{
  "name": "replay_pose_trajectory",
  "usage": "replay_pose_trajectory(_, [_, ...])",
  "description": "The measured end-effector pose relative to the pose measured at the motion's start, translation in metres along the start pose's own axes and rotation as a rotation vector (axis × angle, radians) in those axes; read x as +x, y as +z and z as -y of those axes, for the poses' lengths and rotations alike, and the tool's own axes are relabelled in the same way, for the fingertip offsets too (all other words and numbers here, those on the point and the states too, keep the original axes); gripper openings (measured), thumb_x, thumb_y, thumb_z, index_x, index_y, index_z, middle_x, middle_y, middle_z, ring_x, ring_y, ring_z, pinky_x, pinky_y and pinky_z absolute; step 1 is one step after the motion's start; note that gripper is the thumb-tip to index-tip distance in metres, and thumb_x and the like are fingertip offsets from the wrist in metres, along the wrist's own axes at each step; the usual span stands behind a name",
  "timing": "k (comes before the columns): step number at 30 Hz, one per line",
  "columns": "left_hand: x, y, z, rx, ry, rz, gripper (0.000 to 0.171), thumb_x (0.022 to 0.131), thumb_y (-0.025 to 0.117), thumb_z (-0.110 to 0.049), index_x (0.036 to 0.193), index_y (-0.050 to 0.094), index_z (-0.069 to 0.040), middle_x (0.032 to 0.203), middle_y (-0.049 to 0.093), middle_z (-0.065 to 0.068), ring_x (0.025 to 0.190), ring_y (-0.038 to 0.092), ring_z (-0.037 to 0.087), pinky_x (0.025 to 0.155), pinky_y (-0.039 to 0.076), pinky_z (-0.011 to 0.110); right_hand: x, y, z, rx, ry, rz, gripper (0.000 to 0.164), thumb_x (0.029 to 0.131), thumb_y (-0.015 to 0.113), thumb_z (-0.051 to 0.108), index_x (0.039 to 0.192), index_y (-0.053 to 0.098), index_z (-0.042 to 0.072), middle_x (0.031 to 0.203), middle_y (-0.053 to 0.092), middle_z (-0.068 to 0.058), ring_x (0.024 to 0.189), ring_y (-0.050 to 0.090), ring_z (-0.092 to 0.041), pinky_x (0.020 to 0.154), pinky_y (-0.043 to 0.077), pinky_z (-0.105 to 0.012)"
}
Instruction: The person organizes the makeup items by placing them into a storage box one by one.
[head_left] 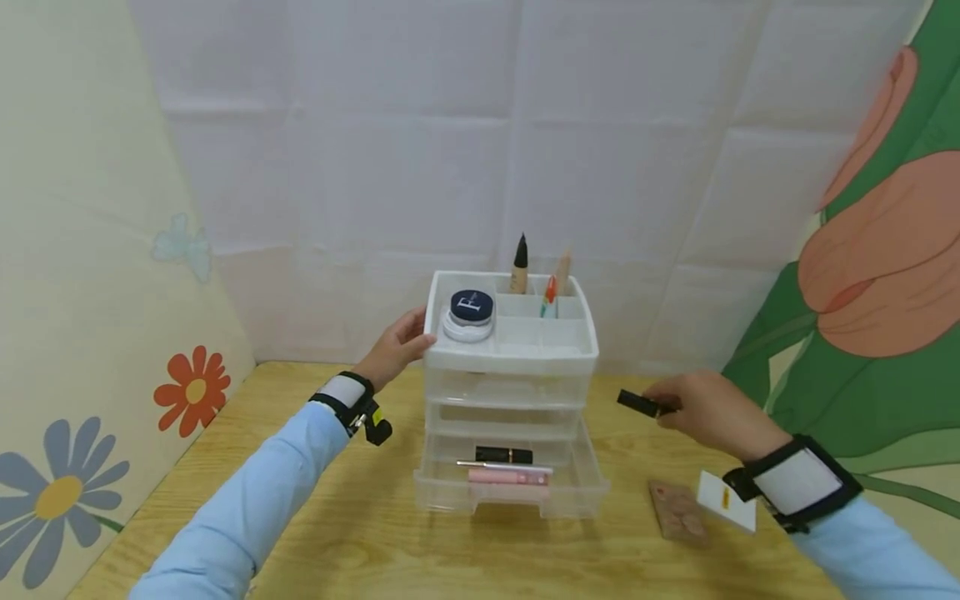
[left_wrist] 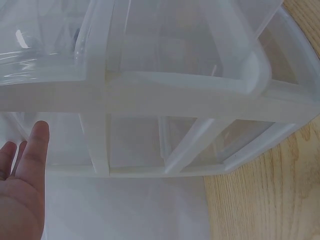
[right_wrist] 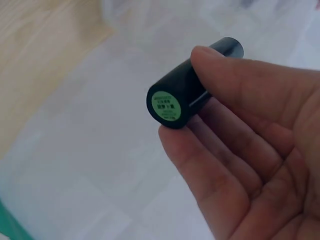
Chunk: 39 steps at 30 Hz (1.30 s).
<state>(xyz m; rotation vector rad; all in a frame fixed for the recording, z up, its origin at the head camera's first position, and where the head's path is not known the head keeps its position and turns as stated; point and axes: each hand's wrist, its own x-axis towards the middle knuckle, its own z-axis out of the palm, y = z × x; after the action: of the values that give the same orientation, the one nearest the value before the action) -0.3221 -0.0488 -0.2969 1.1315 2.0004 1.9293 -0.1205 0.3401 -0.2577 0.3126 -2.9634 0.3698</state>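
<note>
My right hand pinches a black lipstick tube between thumb and fingers, to the right of a white drawer organizer. In the right wrist view, a green round label covers the tube's end. My left hand rests against the organizer's upper left side; its fingers look straight in the left wrist view. The bottom clear drawer is pulled out. Inside it lie another black lipstick tube, a thin silvery stick and a pink tube.
Round compacts are stacked in the organizer's top tray. A black-tipped pen and a red-and-green tube stand in its compartments. On the wooden table, a brownish flat case lies beside a white box, near my right wrist.
</note>
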Motion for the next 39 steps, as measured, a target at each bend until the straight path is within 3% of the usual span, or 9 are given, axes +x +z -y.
replay_pose_trajectory(4, [0.000, 0.000, -0.001, -0.005, 0.001, -0.002, 0.061, 0.097, 0.049, -0.011, 0.151, 0.025, 0.002, 0.143, 0.039, 0.028, 0.129, 0.042, 0.038, 0.102, 0.043, 0.046, 0.003, -0.008, 0.024, 0.000, -0.074, 0.010, 0.029, 0.078, 0.077, 0.001, 0.106, 0.072, 0.000, 0.093, 0.071, -0.006, 0.079, 0.066, -0.017, 0.066, 0.056, -0.037])
replay_pose_trajectory(10, [-0.001, 0.000, -0.001, -0.007, -0.005, -0.005, 0.061, 0.097, 0.050, -0.011, 0.150, 0.025, 0.003, 0.143, 0.038, 0.029, 0.129, 0.042, 0.039, 0.102, 0.043, 0.045, 0.016, -0.007, 0.057, -0.062, -0.181, 0.026, 0.020, 0.077, 0.079, 0.006, 0.095, 0.074, 0.014, 0.082, 0.067, 0.010, 0.072, 0.059, -0.006, 0.064, 0.051, -0.032])
replay_pose_trajectory(21, [-0.004, 0.000, 0.000, 0.023, -0.014, -0.009, 0.061, 0.098, 0.050, -0.014, 0.152, 0.025, 0.000, 0.144, 0.041, 0.025, 0.129, 0.042, 0.037, 0.103, 0.042, 0.048, 0.057, 0.024, 0.101, -0.115, -0.266, 0.131, 0.024, 0.075, 0.082, 0.006, 0.097, 0.075, 0.014, 0.088, 0.068, 0.006, 0.077, 0.060, -0.010, 0.072, 0.054, -0.035])
replay_pose_trajectory(27, [-0.005, 0.000, 0.000, 0.017, -0.010, -0.006, 0.060, 0.098, 0.049, -0.011, 0.151, 0.025, 0.000, 0.145, 0.039, 0.026, 0.130, 0.041, 0.038, 0.104, 0.041, 0.047, 0.079, 0.051, 0.112, -0.160, -0.313, 0.181, 0.025, 0.073, 0.083, 0.006, 0.096, 0.076, 0.014, 0.085, 0.069, 0.006, 0.077, 0.060, -0.012, 0.075, 0.053, -0.035])
replay_pose_trajectory(31, [-0.005, 0.001, 0.000, 0.016, -0.015, -0.005, 0.060, 0.098, 0.050, -0.012, 0.151, 0.025, 0.001, 0.145, 0.039, 0.026, 0.130, 0.041, 0.039, 0.103, 0.041, 0.048, 0.089, 0.067, 0.117, -0.198, -0.358, 0.207, 0.020, 0.072, 0.082, 0.006, 0.087, 0.076, 0.017, 0.077, 0.066, 0.009, 0.070, 0.057, -0.010, 0.069, 0.052, -0.031])
replay_pose_trajectory(39, [-0.003, 0.004, 0.002, 0.013, -0.031, -0.005, 0.061, 0.098, 0.051, -0.014, 0.152, 0.025, -0.001, 0.145, 0.040, 0.024, 0.130, 0.042, 0.037, 0.103, 0.041, 0.048, 0.094, 0.082, 0.124, -0.219, -0.381, 0.246, 0.014, 0.072, 0.078, 0.001, 0.076, 0.072, 0.012, 0.068, 0.060, 0.009, 0.062, 0.051, -0.010, 0.062, 0.050, -0.029])
